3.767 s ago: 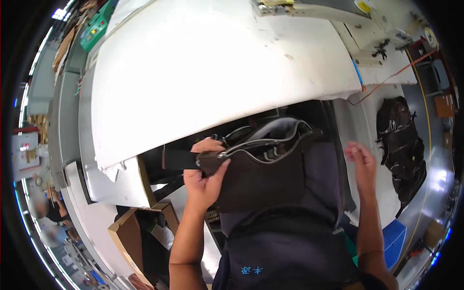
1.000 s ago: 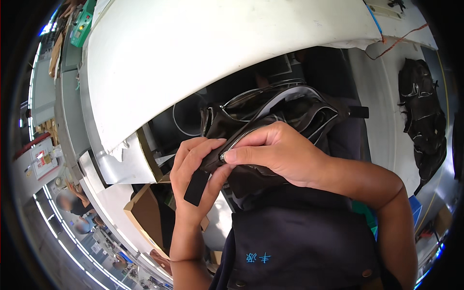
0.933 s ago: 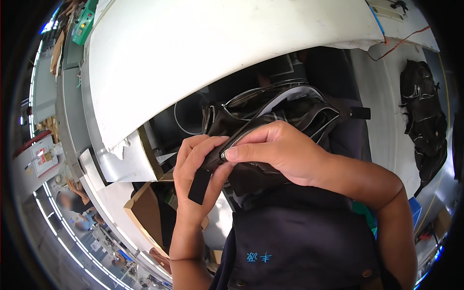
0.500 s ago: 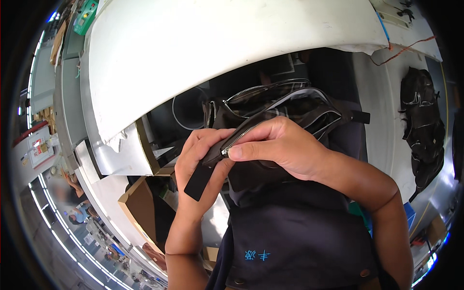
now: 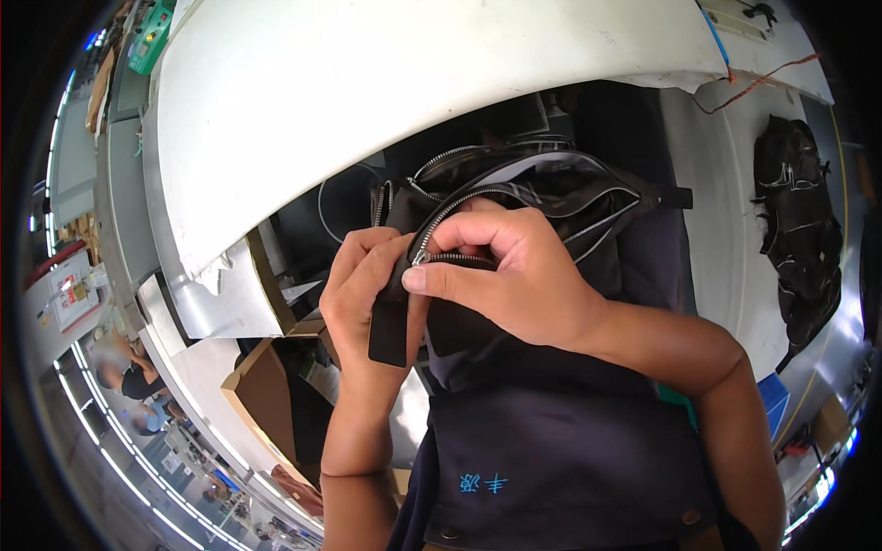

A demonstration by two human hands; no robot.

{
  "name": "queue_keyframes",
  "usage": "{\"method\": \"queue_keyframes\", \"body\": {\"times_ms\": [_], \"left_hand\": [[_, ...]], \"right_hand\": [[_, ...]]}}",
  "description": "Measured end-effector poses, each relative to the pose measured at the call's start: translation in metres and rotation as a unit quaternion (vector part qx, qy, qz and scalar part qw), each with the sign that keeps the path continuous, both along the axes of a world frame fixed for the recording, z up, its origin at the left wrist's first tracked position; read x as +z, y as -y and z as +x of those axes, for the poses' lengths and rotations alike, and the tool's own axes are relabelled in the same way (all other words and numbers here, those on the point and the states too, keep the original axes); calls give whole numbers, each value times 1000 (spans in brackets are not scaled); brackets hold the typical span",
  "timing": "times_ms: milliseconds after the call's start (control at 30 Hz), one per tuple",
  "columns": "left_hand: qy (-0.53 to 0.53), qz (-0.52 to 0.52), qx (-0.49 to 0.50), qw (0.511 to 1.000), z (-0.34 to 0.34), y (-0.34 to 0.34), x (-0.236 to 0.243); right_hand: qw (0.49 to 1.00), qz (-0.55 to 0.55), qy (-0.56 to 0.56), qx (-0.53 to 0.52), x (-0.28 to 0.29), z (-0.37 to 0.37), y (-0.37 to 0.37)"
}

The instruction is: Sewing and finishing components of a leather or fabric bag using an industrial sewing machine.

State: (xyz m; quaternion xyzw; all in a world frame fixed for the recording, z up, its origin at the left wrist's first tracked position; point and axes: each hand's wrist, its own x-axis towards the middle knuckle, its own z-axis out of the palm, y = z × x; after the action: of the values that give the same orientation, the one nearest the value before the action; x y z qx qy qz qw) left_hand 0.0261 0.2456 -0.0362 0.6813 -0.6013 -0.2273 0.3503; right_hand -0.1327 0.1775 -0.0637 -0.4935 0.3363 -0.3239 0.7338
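Observation:
A dark brown bag (image 5: 514, 188) with several silver-toothed zippers lies across my lap, its pockets gaping. My left hand (image 5: 354, 280) is closed round the left end of the front pocket, where a flat black tab (image 5: 388, 332) hangs down. My right hand (image 5: 524, 275) is closed at the same corner. Its thumb presses beside the zipper slider (image 5: 420, 258), and the bent fingers reach partly into the opening, their tips hidden. Above and below the right fingers, the two toothed rows stand apart. At the bag's right end another black tab (image 5: 677, 197) sticks out.
A white worktable (image 5: 432, 73) curves over the area beyond the bag. An open cardboard box (image 5: 253, 386) stands to the left. More dark bags (image 5: 797, 220) lie in a pile at the right. Other people (image 5: 138, 372) are far off at the left.
The zipper's toothed rows have spread apart at the left corner, and the right fingers have gone into the gap. The black tab has swung to hang straighter. Both hands shifted slightly left.

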Motion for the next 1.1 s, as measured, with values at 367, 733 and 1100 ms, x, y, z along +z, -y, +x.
{"method": "queue_keyframes", "body": {"times_ms": [367, 733, 1100], "left_hand": [[-202, 88, 48, 974, -2, -16, -3], [-236, 91, 108, 961, -14, -11, 0], [6, -189, 137, 972, 5, 11, 70]], "right_hand": [[980, 147, 103, 85, -4, -1, 7], [918, 332, 193, 94, -5, -10, 16], [969, 163, 114, 146, 94, 34, 38]]}}
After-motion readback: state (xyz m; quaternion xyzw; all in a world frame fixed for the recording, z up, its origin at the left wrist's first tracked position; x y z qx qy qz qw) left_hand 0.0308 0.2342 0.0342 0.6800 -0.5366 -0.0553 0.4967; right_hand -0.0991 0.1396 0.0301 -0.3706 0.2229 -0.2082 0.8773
